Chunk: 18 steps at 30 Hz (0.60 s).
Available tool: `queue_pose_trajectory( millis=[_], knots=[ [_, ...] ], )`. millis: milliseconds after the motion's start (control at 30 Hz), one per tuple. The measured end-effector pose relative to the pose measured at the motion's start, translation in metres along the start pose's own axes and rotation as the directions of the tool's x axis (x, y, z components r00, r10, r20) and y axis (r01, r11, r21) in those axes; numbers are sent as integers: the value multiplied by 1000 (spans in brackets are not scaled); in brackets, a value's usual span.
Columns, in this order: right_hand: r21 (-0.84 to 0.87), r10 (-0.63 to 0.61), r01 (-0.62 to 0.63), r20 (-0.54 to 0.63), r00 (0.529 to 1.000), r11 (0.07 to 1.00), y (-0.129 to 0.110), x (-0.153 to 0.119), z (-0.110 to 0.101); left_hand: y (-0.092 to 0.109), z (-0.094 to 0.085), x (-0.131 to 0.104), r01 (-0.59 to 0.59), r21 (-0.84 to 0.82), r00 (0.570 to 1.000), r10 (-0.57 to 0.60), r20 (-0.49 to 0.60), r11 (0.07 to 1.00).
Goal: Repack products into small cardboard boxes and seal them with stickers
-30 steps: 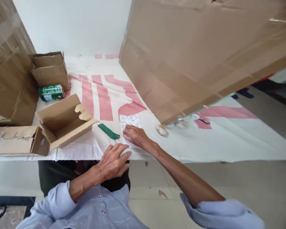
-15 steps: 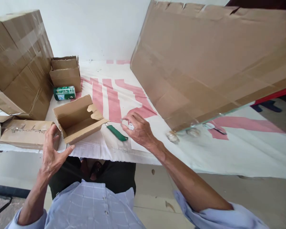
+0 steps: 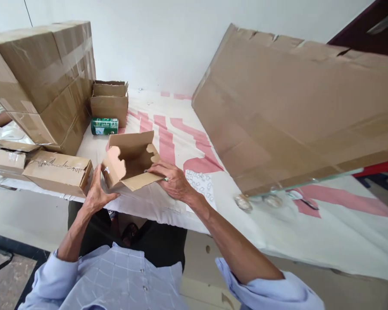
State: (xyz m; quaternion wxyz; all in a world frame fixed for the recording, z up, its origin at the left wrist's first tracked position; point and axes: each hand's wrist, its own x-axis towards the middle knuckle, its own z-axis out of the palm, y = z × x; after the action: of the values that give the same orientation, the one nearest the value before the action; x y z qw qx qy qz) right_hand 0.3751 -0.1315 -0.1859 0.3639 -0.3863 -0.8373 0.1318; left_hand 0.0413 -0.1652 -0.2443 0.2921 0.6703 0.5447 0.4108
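A small open cardboard box (image 3: 137, 163) stands before me on the white table cover, its flaps spread. My left hand (image 3: 97, 194) is at its left end, fingers along the side and thumb below the front edge. My right hand (image 3: 173, 178) grips its right end, fingers on the flap. A small white patch (image 3: 107, 170) shows on the left flap. A bit of green (image 3: 166, 178) peeks out by my right fingers; the rest of it is hidden. Right of that hand lies a white sheet with small printed marks (image 3: 200, 183), partly under my forearm.
Long closed cartons (image 3: 58, 172) line the left edge, below a big taped carton (image 3: 51, 82). A green can (image 3: 104, 126) lies before another small box (image 3: 110, 103). A large cardboard panel (image 3: 294, 112) leans at right, with tape rolls (image 3: 243, 202) beside its foot.
The open box has been turned, and both hands are now on it. My right hand has come left onto its end. The green-handled tool is now mostly covered, and the printed sheet shows.
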Motion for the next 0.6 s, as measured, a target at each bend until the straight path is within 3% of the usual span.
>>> queue_pose_trajectory(
  millis=[200,367,467,600],
  knots=[
    [179,92,-88,-16,996,980,2,-16,-13,19,-3,25,-123,22,991,122,58,992],
    [151,131,-127,-18,991,980,-13,-16,-46,44,-3,20,-239,204,967,251,-35,949],
    [58,35,-26,-159,987,998,-41,-3,-62,60,2,13,-318,330,931,359,-70,889],
    [-171,-228,183,-299,927,968,-85,25,-59,74,9,9,-329,429,909,405,-98,841]
  ],
)
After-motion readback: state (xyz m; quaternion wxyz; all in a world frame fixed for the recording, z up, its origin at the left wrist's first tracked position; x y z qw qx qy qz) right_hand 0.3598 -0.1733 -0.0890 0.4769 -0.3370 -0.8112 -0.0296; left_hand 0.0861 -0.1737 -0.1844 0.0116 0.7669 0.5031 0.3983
